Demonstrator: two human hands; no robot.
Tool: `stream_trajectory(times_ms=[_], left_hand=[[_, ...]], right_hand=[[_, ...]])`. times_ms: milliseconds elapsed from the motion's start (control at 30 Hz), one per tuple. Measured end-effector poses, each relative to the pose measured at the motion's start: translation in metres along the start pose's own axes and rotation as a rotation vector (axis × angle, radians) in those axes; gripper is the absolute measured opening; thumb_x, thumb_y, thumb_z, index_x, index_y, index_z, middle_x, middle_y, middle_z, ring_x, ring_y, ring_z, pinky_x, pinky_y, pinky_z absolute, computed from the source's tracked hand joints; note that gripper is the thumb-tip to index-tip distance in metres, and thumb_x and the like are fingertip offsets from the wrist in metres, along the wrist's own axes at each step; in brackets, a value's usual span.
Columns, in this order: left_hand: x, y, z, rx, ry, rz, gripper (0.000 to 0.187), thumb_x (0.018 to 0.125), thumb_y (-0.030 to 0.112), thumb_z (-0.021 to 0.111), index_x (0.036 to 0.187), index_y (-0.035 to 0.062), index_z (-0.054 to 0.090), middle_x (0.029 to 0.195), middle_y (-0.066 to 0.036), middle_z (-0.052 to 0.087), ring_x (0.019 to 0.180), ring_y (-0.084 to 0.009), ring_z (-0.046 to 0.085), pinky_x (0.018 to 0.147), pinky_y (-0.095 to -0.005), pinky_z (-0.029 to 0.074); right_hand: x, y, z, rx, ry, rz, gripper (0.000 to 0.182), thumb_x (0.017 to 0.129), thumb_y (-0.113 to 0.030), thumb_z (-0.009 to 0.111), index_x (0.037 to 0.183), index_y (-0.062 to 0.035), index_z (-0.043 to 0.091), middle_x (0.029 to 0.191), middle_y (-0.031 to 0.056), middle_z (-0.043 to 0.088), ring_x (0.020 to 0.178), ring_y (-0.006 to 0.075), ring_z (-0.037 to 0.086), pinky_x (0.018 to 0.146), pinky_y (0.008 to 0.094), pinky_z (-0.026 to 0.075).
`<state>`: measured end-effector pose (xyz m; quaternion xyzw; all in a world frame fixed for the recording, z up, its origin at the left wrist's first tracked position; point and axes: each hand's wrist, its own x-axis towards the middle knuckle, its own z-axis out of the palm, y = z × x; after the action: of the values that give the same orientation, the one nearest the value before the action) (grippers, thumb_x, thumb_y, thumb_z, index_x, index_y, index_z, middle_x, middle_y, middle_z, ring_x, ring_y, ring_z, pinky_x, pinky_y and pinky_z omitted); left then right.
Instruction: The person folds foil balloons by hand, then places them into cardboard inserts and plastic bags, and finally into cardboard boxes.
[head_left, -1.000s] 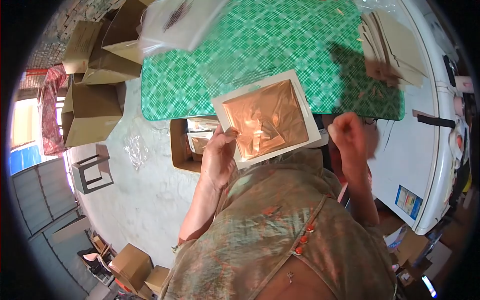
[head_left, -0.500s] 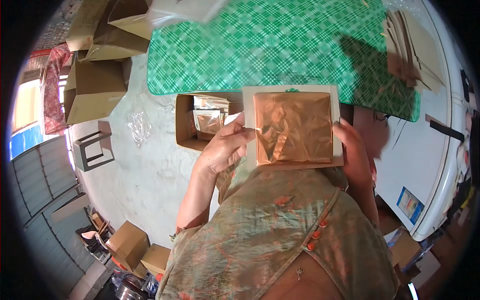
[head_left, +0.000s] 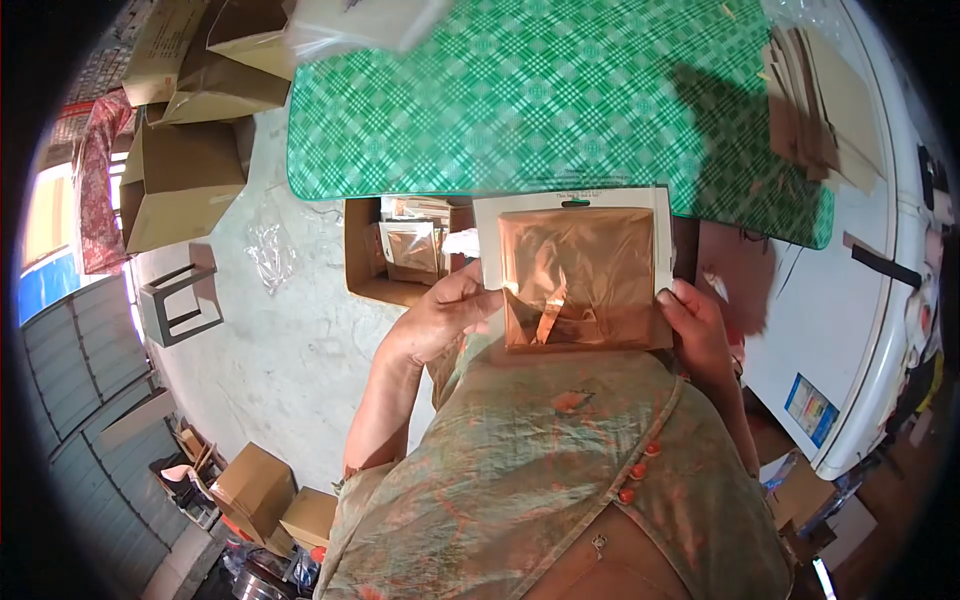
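Note:
Between my hands is a flat clear-bagged packet (head_left: 580, 285), a shiny copper-coloured folded sheet on a white card, with a hang slot and small print along its top edge. My left hand (head_left: 447, 312) pinches the packet's left edge, thumb on the front. At the right edge, my right hand (head_left: 692, 325) grips it with the thumb in front; its other fingers are mostly hidden behind. The packet is held before my body, at the near edge of the green checked tabletop (head_left: 480, 110). Below the table edge, an open cardboard box (head_left: 362, 250) holds similar packets.
Several cardboard boxes (head_left: 190, 185) stand open at the upper left. A stack of brown card sheets (head_left: 815, 110) lies at the table's right end, beside a white appliance (head_left: 800, 330). Clear plastic bags (head_left: 365, 25) lie at the far table edge. A grey frame (head_left: 183, 300) is on the floor.
Both hands have brought the packet slightly lower, nearer my body. Its tilt has changed, and the slot and printed text at the top now show more clearly.

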<state>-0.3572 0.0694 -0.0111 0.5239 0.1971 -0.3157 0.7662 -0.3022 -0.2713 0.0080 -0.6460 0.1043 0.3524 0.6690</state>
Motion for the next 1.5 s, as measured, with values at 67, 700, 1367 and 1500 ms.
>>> stream_trajectory(times_ms=[67,700,1367,1500], left_hand=[[0.0,-0.001,-0.005,0.097,0.028,-0.023,0.029,0.103,0.017,0.065,0.13,0.0085,0.062,0.086,0.01,0.054,0.073,-0.002,0.042,0.064,-0.0203,0.037],[0.014,0.03,0.001,0.054,0.122,0.035,0.026,0.103,0.022,0.065,0.124,0.0062,0.065,0.111,0.006,0.063,0.093,-0.0013,0.056,0.072,-0.0219,0.048],[0.026,0.034,-0.002,0.039,0.102,0.092,0.016,0.107,0.021,0.06,0.116,0.0089,0.063,0.095,0.007,0.065,0.077,0.0001,0.049,0.065,-0.0198,0.04],[0.027,0.034,0.004,0.071,0.115,0.14,0.013,0.107,0.018,0.06,0.115,0.0088,0.063,0.099,0.006,0.065,0.08,-0.0004,0.051,0.069,-0.0181,0.04]], right_hand=[[0.004,0.0,-0.003,-0.087,0.011,-0.052,0.022,0.106,-0.016,0.055,0.111,0.0018,0.067,0.098,-0.0042,0.064,0.094,0.003,0.054,0.084,0.0232,0.044],[0.035,-0.01,0.003,-0.315,0.213,-0.274,0.03,0.107,-0.023,0.057,0.087,-0.0006,0.054,0.079,-0.005,0.042,0.077,0.0057,0.038,0.069,0.0254,0.037],[0.033,-0.01,-0.006,-0.286,0.051,-0.233,0.013,0.106,-0.013,0.055,0.098,-0.0028,0.055,0.087,-0.0067,0.051,0.085,0.0021,0.043,0.074,0.0216,0.039],[0.033,-0.011,0.001,-0.173,0.062,-0.177,0.013,0.105,-0.012,0.057,0.096,-0.0027,0.054,0.086,-0.0069,0.051,0.082,0.0017,0.043,0.071,0.0217,0.038]])
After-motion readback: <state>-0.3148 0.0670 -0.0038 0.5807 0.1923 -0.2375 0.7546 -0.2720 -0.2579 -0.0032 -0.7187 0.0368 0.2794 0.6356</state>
